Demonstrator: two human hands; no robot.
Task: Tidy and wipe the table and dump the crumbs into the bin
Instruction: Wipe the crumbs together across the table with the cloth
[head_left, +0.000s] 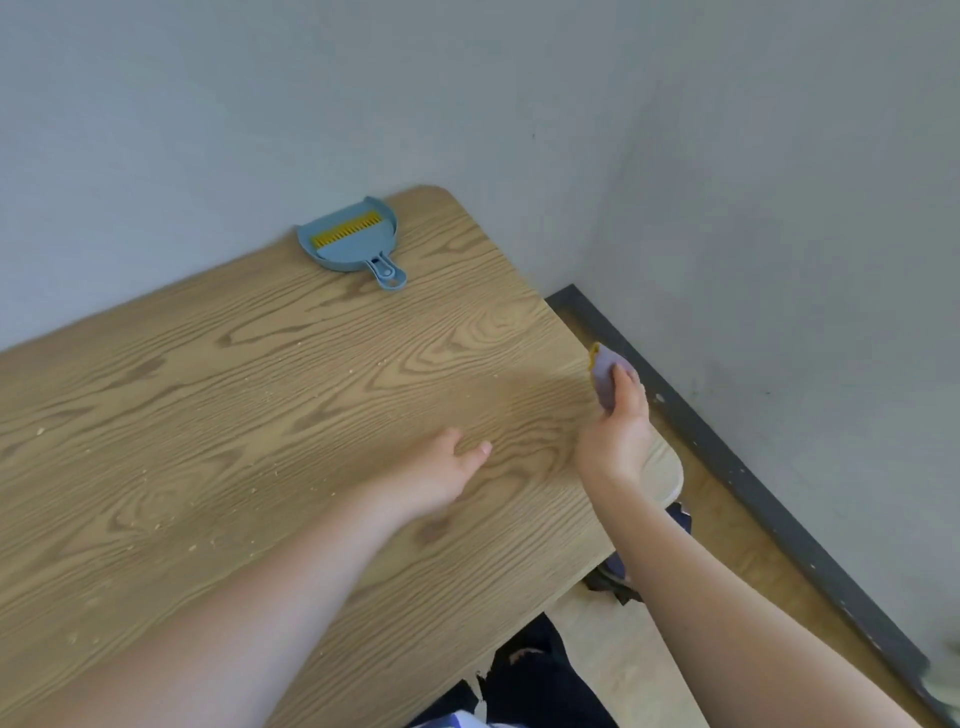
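Right hand (621, 421) gripping a purple cloth (605, 376) past the wooden table (260, 374) edge, left hand (441, 475) flat on top (crumbs (156, 519) scattered), blue dustpan (353, 241) by the wall (363, 93).

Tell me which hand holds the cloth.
The right hand, at the table's right edge, grips the cloth; the left hand is empty.

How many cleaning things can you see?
2. A blue dustpan with a yellow brush lies at the table's far edge by the wall. A purple cloth is in the right hand.
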